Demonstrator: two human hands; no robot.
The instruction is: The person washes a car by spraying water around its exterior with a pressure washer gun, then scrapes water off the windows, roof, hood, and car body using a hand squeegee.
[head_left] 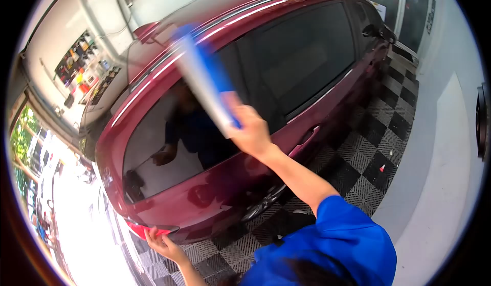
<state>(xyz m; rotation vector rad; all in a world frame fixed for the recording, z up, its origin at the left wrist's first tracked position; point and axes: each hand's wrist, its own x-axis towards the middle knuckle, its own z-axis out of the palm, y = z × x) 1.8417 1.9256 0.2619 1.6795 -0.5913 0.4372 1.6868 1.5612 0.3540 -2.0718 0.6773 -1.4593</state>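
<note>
My right hand [250,131] is wrapped round one end of a long, flat blue-and-white object [205,81]. Motion blur hides its exact kind. It is raised in front of the rear side window [153,145] of a dark red car [204,194], its far end overlapping the roof edge in view; whether it touches the car, I cannot tell. Lower left, my left hand [166,246] holds nothing, fingers apart, beside the red tail light [146,230]. Contact between them is unclear.
A black-and-grey checkered floor [368,148] runs along the car, with a pale wall [450,81] on the right. Bottles and tools [84,66] hang or stand at the far-left wall. A side mirror [372,31] juts from the car's front.
</note>
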